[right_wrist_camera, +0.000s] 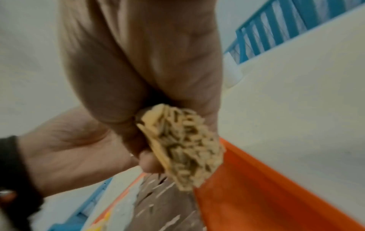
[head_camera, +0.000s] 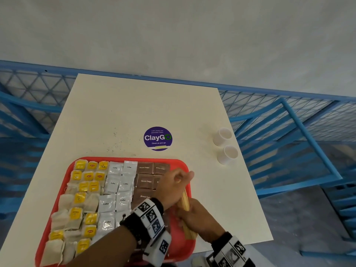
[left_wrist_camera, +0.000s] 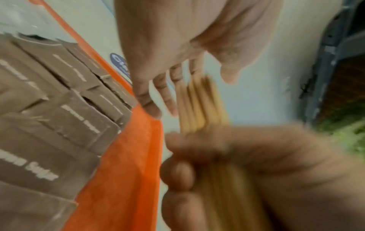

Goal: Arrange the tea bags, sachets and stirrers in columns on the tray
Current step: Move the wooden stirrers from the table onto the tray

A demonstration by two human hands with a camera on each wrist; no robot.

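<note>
Wooden stirrers (head_camera: pixel 185 201), matt; glossy plastic red tray (head_camera: pixel 185 166); shiny white sachets (head_camera: pixel 113 185); matt paper brown sachets (head_camera: pixel 144 168); smooth desk (head_camera: pixel 134 105).

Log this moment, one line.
both hands hold stirrers over tray right edge | left hand | right hand | stirrer column unplaced

A cream-white bench (head_camera: pixel 119 112) carries a red tray (head_camera: pixel 123 158) at its near edge, a round purple ClayGo sticker (head_camera: pixel 157 138) just beyond the tray, and two small white cups (head_camera: pixel 225 145) side by side near its right edge.
</note>
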